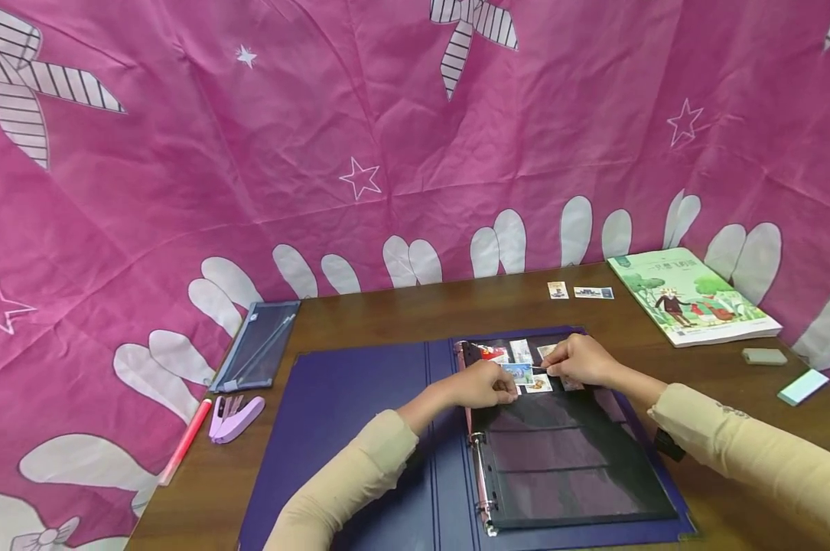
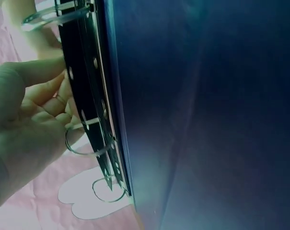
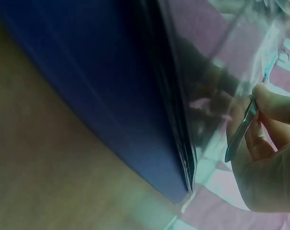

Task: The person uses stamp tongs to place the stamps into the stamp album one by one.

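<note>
Head view bright, clear; wrist views blurry; sheen on album page [image 1: 559, 451]

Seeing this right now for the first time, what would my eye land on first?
Probably the bright pink cloth, printed with stars and striped bows, hanging behind the table. Next, the open blue binder on the table, with small colourful stamps near the top of its black page. There, the right hand's fingers pinch a slim metal tool.

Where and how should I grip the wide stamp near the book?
Probably use the tweezers in your right hand to pinch the wide stamp by its near long edge, coming from your side: it lies flat and thin on the table.
</note>
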A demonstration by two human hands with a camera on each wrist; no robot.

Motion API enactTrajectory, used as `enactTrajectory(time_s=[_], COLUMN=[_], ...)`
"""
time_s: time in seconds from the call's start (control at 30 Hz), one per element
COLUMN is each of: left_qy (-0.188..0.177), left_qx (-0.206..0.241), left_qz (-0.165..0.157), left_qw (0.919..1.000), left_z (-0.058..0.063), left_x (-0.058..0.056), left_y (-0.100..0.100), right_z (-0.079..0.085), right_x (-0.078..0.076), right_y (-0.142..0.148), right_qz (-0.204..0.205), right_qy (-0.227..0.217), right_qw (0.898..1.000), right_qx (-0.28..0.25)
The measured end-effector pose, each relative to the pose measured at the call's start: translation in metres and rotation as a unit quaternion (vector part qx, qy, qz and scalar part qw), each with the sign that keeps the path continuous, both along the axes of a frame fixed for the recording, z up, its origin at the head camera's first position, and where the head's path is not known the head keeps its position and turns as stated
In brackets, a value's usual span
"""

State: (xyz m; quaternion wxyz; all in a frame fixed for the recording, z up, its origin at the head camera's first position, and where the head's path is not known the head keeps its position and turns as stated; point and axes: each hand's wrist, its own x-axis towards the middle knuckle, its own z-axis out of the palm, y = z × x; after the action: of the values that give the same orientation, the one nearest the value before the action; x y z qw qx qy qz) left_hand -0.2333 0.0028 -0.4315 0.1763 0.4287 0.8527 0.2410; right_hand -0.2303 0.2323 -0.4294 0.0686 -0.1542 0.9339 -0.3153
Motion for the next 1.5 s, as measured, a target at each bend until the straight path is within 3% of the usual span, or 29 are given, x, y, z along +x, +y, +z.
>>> enactTrajectory(time_s=[0.1, 0.23, 0.43, 0.7, 1.0, 1.17, 1.5], left_qy=[-0.012, -0.012, 0.006, -0.006, -0.045, -0.050, -0.051], left_qx=[0.016, 0.025, 0.036, 0.057, 0.047, 0.048, 0.041], left_qz=[0.010, 0.022, 0.025, 0.024, 0.034, 0.032, 0.033], left_qw=[0.9997, 0.9994, 0.9990, 0.9981, 0.9973, 0.9971, 0.9973], left_z=[0.005, 0.009, 0.003, 0.001, 0.000, -0.001, -0.002], left_x=[-0.005, -0.005, -0.004, -0.006, -0.003, -0.002, -0.001], left_y=[-0.001, -0.002, -0.002, -0.002, -0.002, -0.002, -0.002], right_z=[0.002, 0.004, 0.000, 0.003, 0.000, -0.004, -0.006], right_x=[-0.001, -0.001, 0.005, 0.008, 0.009, 0.008, 0.009], right_y=[-0.001, -0.004, -0.010, -0.019, -0.020, -0.017, -0.017], right_qz=[-0.001, 0.017, 0.041, 0.073, 0.114, 0.140, 0.195], right_qy=[-0.010, 0.010, 0.019, 0.018, -0.015, -0.027, -0.010], right_qw=[1.000, 1.000, 0.999, 0.997, 0.993, 0.990, 0.980], right_qx=[-0.008, 0.006, 0.013, 0.018, -0.003, -0.015, -0.030])
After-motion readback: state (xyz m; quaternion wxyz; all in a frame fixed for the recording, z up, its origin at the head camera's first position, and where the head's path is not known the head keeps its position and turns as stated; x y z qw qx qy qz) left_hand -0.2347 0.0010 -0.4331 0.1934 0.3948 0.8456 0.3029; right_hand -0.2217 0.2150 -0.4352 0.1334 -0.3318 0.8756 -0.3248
